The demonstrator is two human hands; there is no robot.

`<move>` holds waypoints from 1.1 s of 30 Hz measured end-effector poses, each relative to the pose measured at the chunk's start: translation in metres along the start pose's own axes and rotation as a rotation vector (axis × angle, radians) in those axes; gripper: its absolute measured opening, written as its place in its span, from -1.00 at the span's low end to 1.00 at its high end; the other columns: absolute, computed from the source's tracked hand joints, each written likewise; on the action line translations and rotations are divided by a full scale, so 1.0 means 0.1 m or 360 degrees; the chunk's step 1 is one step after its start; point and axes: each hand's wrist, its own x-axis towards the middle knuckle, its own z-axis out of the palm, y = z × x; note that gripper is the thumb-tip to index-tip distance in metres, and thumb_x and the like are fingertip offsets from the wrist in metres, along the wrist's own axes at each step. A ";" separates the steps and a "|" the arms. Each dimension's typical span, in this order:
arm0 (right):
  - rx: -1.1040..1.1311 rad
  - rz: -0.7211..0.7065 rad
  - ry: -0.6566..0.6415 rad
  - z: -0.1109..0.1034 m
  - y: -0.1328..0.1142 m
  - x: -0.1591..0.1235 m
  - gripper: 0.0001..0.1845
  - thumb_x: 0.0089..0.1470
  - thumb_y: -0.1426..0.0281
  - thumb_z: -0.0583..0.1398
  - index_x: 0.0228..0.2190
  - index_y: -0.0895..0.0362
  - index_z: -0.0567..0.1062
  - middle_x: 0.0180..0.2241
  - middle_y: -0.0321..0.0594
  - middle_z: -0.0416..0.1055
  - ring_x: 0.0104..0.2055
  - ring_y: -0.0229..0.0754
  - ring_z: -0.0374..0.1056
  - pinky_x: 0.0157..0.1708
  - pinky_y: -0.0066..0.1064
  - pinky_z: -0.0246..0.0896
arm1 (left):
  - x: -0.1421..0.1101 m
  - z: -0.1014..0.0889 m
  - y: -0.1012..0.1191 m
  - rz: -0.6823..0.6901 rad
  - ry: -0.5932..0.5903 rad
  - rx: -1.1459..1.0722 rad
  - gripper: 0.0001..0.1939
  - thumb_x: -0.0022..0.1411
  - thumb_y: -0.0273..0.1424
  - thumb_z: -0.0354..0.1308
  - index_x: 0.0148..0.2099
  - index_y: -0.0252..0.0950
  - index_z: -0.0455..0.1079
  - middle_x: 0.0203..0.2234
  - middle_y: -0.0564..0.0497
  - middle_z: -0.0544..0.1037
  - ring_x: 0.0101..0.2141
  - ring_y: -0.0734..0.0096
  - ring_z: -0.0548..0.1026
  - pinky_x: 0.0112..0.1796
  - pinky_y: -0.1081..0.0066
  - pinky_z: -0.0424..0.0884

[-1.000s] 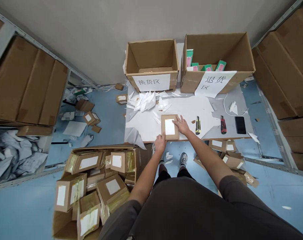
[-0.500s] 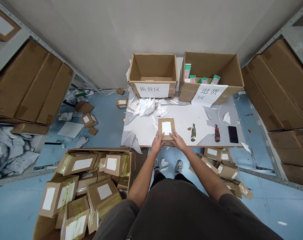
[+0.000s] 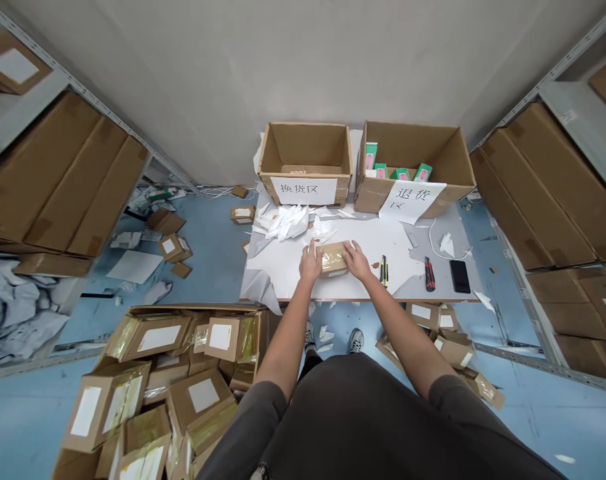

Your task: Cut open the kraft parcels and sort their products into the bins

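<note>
A small brown cardboard parcel [image 3: 333,258] wrapped in clear tape lies on the white table [image 3: 373,230]. My left hand [image 3: 310,261] grips its left side and my right hand [image 3: 357,260] grips its right side. Its white label no longer faces up. A yellow-and-black utility knife [image 3: 383,271] lies just right of my right hand, and a red-and-black knife [image 3: 427,274] lies further right.
Two open labelled cartons stand at the table's back: the left one [image 3: 305,163], the right one [image 3: 411,170] holding green-pink packs. Torn white paper [image 3: 287,220], a black phone [image 3: 459,275]. A big carton of several labelled parcels [image 3: 183,373] sits at floor left. Shelves with boxes flank both sides.
Both hands moved to the parcel's sides and turned it over, so the white label that faced up is now hidden. The view has pulled back slightly.
</note>
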 end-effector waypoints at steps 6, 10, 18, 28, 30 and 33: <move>-0.0045 -0.0323 -0.0147 -0.01 0.16 -0.49 -0.27 0.19 0.38 0.24 0.38 -0.01 0.35 0.55 -0.14 -0.09 0.48 0.11 0.13 0.31 -0.01 0.32 | -0.53 0.19 -0.30 0.0584 -0.0091 0.0007 -0.26 0.38 -0.15 0.25 0.52 -0.09 0.18 0.55 -0.14 -0.01 0.37 -0.09 0.28 0.24 0.06 0.39; -0.0007 -0.0310 0.0043 0.12 0.13 -0.52 -0.38 0.31 0.44 0.11 0.36 -0.02 0.38 0.53 -0.17 -0.03 0.49 0.01 0.14 0.34 -0.07 0.29 | -0.56 0.41 -0.31 0.0589 -0.0014 -0.0081 -0.39 0.46 -0.45 0.04 0.50 -0.15 0.21 0.57 -0.15 -0.07 0.36 -0.01 0.31 0.26 0.03 0.36; -0.0143 -0.0354 0.0067 -0.14 0.01 -0.13 -0.55 0.38 0.27 0.15 0.22 -0.01 0.53 0.43 -0.13 0.24 0.38 0.09 0.29 0.35 -0.01 0.27 | -0.25 0.01 -0.23 0.0566 -0.0121 0.0070 -0.46 0.54 -0.24 0.01 0.49 -0.04 0.22 0.53 -0.07 0.07 0.28 0.02 0.43 0.16 0.14 0.48; -0.0093 0.0071 -0.0105 0.22 0.27 0.33 -0.32 0.35 0.36 0.06 0.45 0.04 0.22 0.45 -0.09 0.19 0.45 0.06 0.17 0.40 0.04 0.18 | 0.36 0.45 -0.15 0.0132 -0.0380 -0.0104 -0.31 0.46 -0.38 0.06 0.56 -0.16 0.07 0.56 -0.17 -0.05 0.40 0.01 0.28 0.30 0.10 0.33; -0.0099 0.0052 -0.0205 0.27 0.33 0.19 -0.30 0.35 0.35 0.08 0.46 0.04 0.21 0.47 -0.07 0.14 0.46 0.07 0.16 0.40 0.02 0.20 | 0.26 0.53 -0.22 0.0157 -0.0484 -0.0082 -0.31 0.42 -0.42 0.11 0.53 -0.23 0.14 0.56 -0.22 -0.08 0.43 -0.02 0.21 0.34 0.09 0.27; -0.0185 0.0011 -0.0242 0.28 0.42 -0.13 -0.31 0.33 0.30 0.15 0.43 0.02 0.27 0.52 -0.05 -0.01 0.47 0.13 0.14 0.37 0.05 0.23 | -0.03 0.58 -0.39 0.0257 -0.0324 -0.0039 -0.34 0.45 -0.35 0.14 0.52 -0.23 0.17 0.56 -0.24 -0.10 0.48 -0.08 0.09 0.39 0.00 0.17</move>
